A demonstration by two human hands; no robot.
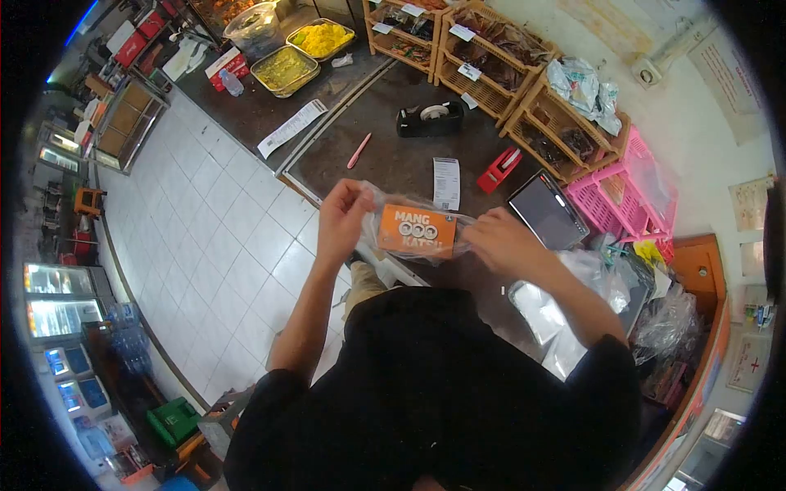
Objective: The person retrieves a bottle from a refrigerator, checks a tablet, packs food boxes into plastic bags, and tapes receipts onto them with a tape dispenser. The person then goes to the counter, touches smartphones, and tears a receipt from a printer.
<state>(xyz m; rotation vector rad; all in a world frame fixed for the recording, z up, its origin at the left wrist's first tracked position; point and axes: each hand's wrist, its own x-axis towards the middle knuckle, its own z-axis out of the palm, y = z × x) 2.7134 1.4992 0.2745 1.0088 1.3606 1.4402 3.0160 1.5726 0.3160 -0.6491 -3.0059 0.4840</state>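
Observation:
An orange box [417,231] printed "MANG KATSU" sits inside a clear plastic bag [370,233], held in front of my body near the counter's front edge. My left hand [345,211] pinches the bag at its left side. Closed on the bag's right end is my right hand [503,242], its fingertips beside the box. Just beyond the bag, a printed receipt [446,183] lies on the dark counter [393,159]. A red stapler [499,170] and a tablet-like dark screen [547,210] rest past my right hand.
A tape dispenser [430,119], a pink pen [359,151] and another receipt [292,128] lie farther back. Trays of yellow food [321,40] stand at the far left of the counter. Wicker racks [483,61] and a pink basket [616,195] line the wall. White floor tiles [217,237] extend leftward.

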